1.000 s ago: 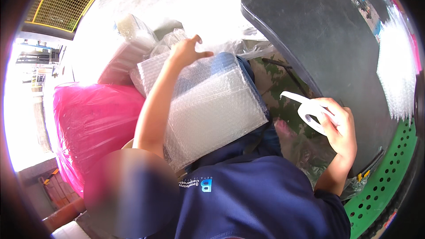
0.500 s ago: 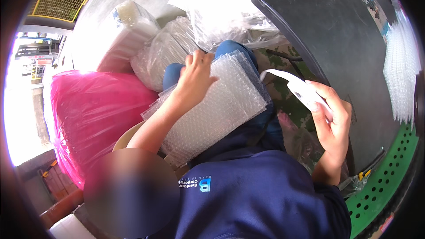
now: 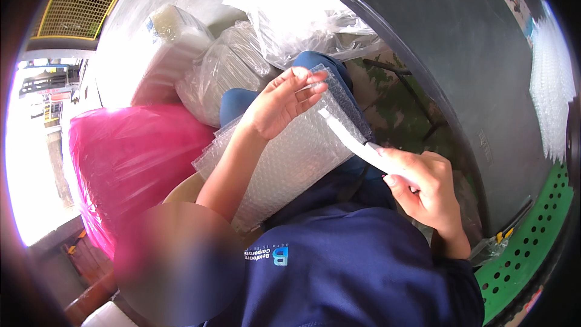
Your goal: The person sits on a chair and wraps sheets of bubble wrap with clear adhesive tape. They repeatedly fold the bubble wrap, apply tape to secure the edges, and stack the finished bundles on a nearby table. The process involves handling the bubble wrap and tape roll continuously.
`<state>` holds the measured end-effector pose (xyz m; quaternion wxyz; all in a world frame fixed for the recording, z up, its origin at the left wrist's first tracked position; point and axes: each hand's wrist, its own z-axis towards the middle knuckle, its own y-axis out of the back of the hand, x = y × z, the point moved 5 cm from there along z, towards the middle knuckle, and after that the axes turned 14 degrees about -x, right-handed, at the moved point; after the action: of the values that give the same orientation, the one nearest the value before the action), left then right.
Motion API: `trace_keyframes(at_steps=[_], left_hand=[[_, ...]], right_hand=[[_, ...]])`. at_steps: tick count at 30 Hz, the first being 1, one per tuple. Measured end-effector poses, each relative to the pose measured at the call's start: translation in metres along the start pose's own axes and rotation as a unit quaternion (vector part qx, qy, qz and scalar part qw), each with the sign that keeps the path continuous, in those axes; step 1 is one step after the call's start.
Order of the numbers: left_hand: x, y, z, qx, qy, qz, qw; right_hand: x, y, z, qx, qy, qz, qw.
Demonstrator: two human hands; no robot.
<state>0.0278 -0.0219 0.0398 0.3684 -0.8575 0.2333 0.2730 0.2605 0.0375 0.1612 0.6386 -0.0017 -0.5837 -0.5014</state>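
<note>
On my lap lies a stack of clear bubble wrap sheets (image 3: 284, 157). My left hand (image 3: 284, 103) hovers over its upper part, palm turned partly to the right, fingers loosely curled and apart; nothing clear shows in them. To the right, my right hand (image 3: 426, 191) closes round a long, curved white strip-like thing (image 3: 351, 142). Its narrow free end reaches left over the edge of the sheets, short of my left hand. The part inside my right hand is mostly hidden, so its exact kind cannot be told.
A black table (image 3: 436, 42) curves along the right, with more bubble wrap (image 3: 551, 91) at its far edge. Left stands a big pink plastic bag (image 3: 133, 157); clear-wrapped bundles (image 3: 224, 60) lie ahead. A green perforated panel (image 3: 526, 254) is at lower right.
My left hand has moved right and turned its palm, lifting off the sheets. My right hand has come left and lower, bringing the white strip's end over the bubble wrap.
</note>
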Motion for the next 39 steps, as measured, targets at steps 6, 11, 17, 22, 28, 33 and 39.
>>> trace_keyframes(at_steps=[6, 11, 17, 22, 28, 33, 39], left_hand=[[0.01, 0.017, -0.034, -0.108, -0.048, 0.46, 0.88], [0.049, -0.01, -0.063, -0.061, 0.115, 0.224, 0.966], [0.048, 0.001, -0.039, -0.144, -0.009, -0.075, 0.987], [0.056, 0.018, -0.033, -0.058, 0.048, 0.018, 0.997], [0.074, -0.041, -0.064, -0.003, 0.281, 0.05, 0.958], [0.074, -0.002, -0.024, -0.091, 0.051, -0.123, 0.987], [0.026, 0.019, -0.025, -0.171, -0.132, 0.08, 0.973]], right_hand=[[-0.002, -0.007, -0.009, 0.007, -0.015, -0.008, 1.0], [0.0, -0.001, -0.003, -0.004, 0.018, -0.033, 0.999], [0.006, 0.01, -0.005, -0.018, 0.021, -0.036, 0.999], [0.001, 0.011, -0.011, -0.008, 0.012, -0.038, 0.999], [0.004, 0.008, -0.005, 0.003, 0.018, -0.033, 0.999], [0.007, 0.007, -0.007, 0.029, 0.014, -0.024, 0.999], [-0.013, -0.007, -0.021, 0.026, -0.034, -0.047, 0.998]])
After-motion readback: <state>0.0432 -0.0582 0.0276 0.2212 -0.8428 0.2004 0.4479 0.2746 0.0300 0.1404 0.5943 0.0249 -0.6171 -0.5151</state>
